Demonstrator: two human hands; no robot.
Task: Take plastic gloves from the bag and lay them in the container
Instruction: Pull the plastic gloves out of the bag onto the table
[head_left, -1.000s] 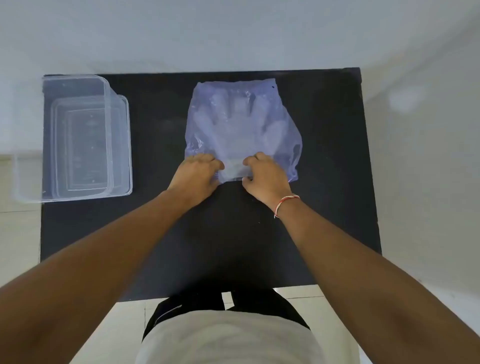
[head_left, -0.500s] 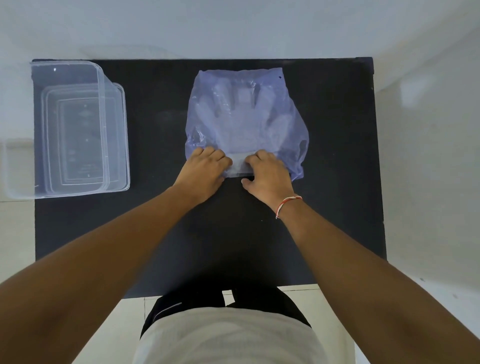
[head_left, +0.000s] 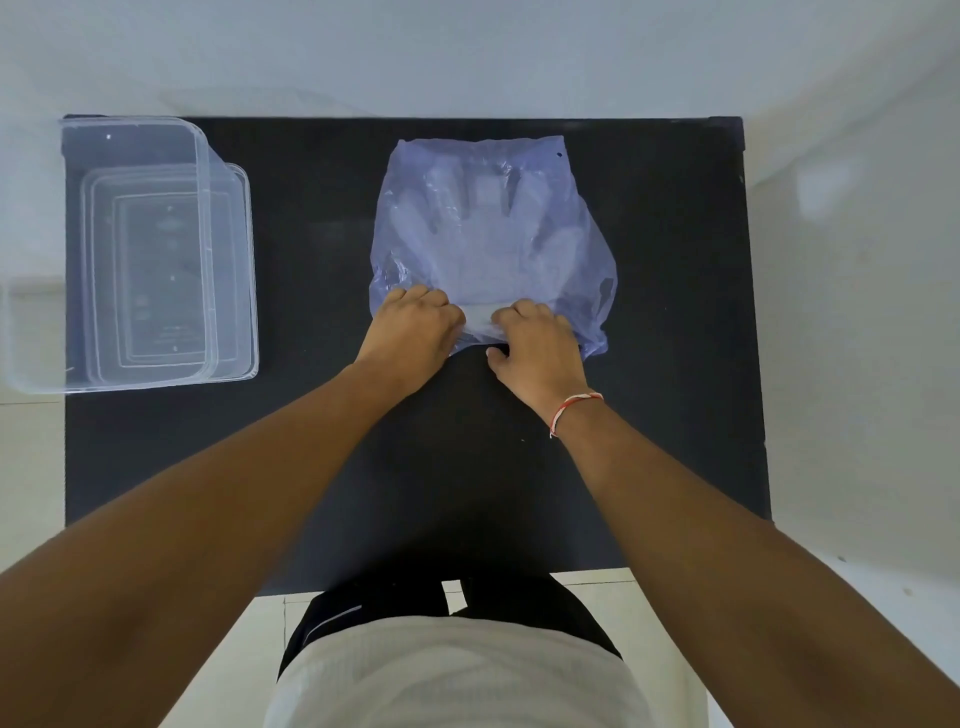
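Observation:
A pale blue plastic bag lies flat on the black table, its mouth toward me. Through the film I see clear plastic gloves, fingers pointing away. My left hand grips the bag's near edge on the left. My right hand, with a red-white thread at the wrist, grips the same edge on the right. A strip of glove cuff shows between the two hands. The clear plastic container stands at the table's far left, nothing in it.
The container overhangs the table's left edge a little. White walls close in behind and to the right of the table. Pale floor tiles show at the left and below the near edge.
Both hands have stayed at the bag's mouth, fingers curling more tightly onto its edge. The view shifted slightly.

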